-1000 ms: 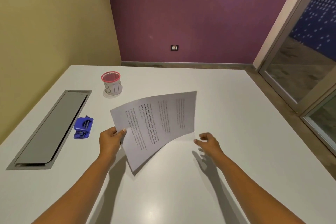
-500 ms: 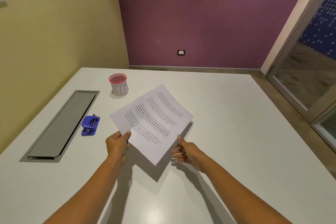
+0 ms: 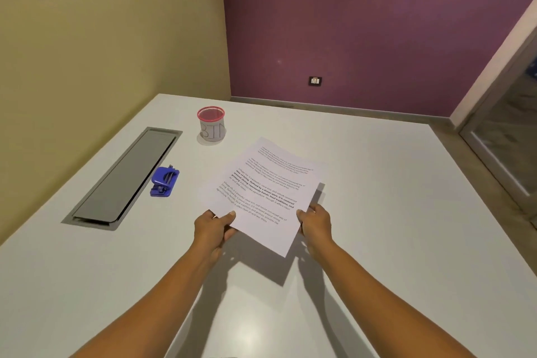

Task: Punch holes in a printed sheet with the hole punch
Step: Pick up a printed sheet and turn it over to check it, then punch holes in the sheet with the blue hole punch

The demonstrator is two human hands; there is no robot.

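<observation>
Sheet (image 3: 263, 192) held over table (image 3: 406, 241).
Left hand (image 3: 213, 228) and right hand (image 3: 315, 224) pinched its edges; one punch (image 3: 164, 182), one cup (image 3: 211, 124).

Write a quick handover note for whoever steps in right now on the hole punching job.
Left hand grips the printed sheet at its near left corner; right hand holds its right edge. The sheet is held above the white table.
The blue hole punch sits untouched on the table, left of the sheet, beside the grey cable hatch.
Done: sheet picked up.
Left: feed the sheet's edge into the punch and press.
</observation>
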